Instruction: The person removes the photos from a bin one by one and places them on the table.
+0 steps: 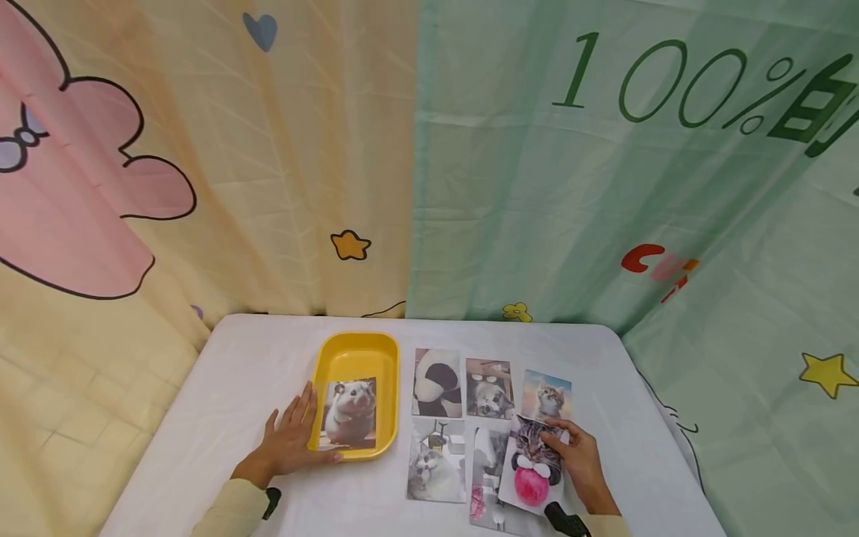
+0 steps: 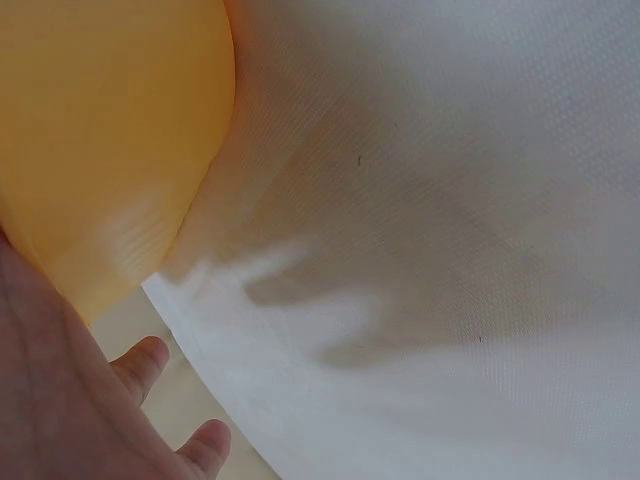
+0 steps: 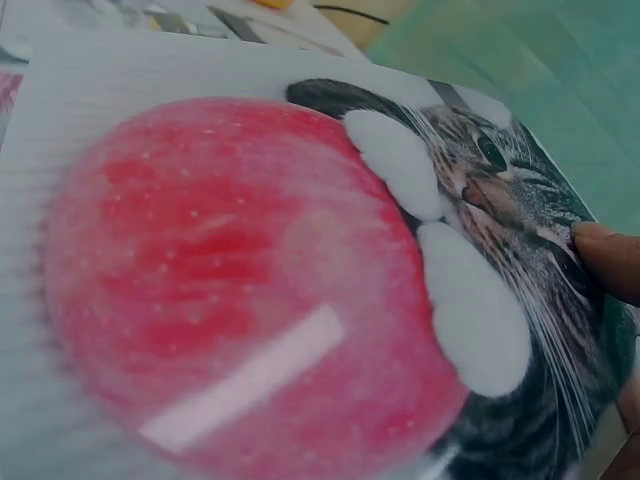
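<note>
My right hand [image 1: 582, 456] pinches a photo card of a tabby cat [image 1: 532, 464] by its upper right edge, thumb on the picture side. In the right wrist view this card [image 3: 230, 290] fills most of the frame, with a glossy pink ball and white bow shape on it. It overlaps a greyish photo card [image 1: 485, 477] lying below. Against the left side of a yellow tray [image 1: 391, 418] rests my left hand [image 1: 288, 441], fingers extended and thumb along the near rim. Inside the tray lies a photo card of a white hamster [image 1: 352, 414].
Several more cards lie right of the tray: a black-and-white one [image 1: 437, 383], a grey cat [image 1: 489, 389], a kitten against blue [image 1: 550, 397] and a pale cat [image 1: 436, 462]. They rest on a white-covered table [image 1: 255, 365]. Patterned curtains [image 1: 470, 186] hang behind.
</note>
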`<state>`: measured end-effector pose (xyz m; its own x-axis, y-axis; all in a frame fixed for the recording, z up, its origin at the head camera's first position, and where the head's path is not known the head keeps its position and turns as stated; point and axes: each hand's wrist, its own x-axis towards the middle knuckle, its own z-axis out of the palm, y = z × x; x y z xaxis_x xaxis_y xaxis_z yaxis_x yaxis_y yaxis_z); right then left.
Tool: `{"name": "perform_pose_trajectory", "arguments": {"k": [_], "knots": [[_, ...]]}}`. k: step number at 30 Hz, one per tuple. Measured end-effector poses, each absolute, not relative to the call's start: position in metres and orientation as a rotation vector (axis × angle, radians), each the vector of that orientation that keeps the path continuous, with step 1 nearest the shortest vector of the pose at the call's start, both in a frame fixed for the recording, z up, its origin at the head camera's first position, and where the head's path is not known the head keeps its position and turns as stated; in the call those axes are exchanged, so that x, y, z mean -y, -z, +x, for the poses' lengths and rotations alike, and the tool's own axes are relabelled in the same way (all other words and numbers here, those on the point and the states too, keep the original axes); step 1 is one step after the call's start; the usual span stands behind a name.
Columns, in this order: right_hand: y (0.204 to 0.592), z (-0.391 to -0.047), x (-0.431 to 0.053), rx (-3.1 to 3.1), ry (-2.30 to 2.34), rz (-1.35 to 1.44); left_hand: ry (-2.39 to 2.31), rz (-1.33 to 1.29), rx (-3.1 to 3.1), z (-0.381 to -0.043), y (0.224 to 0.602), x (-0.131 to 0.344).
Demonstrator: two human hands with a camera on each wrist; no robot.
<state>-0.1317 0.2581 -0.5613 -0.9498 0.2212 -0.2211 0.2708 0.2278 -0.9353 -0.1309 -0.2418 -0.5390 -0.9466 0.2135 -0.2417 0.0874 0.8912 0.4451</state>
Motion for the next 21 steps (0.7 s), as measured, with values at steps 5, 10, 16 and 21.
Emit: {"name": "perform_pose_trajectory", "arguments": {"k": [5,10,16,21], "knots": [[0.568,-0.117,-0.286,-2.379,1.822,0.546,-0.637,0.22,-2.778,-0.131,0.54,0.243],[0.577,-0.108,-0.302,-2.389,1.724,0.606,-0.634,0.223,-2.774,-0.13,0.539,0.243],[0.588,-0.102,-0.313,-2.514,1.525,0.571,-0.622,0.208,-2.751,-0.13,0.538,0.241],[0.586,-0.106,-0.315,-2.609,1.431,0.52,-0.632,0.212,-2.754,-0.13,0.536,0.24]]}}
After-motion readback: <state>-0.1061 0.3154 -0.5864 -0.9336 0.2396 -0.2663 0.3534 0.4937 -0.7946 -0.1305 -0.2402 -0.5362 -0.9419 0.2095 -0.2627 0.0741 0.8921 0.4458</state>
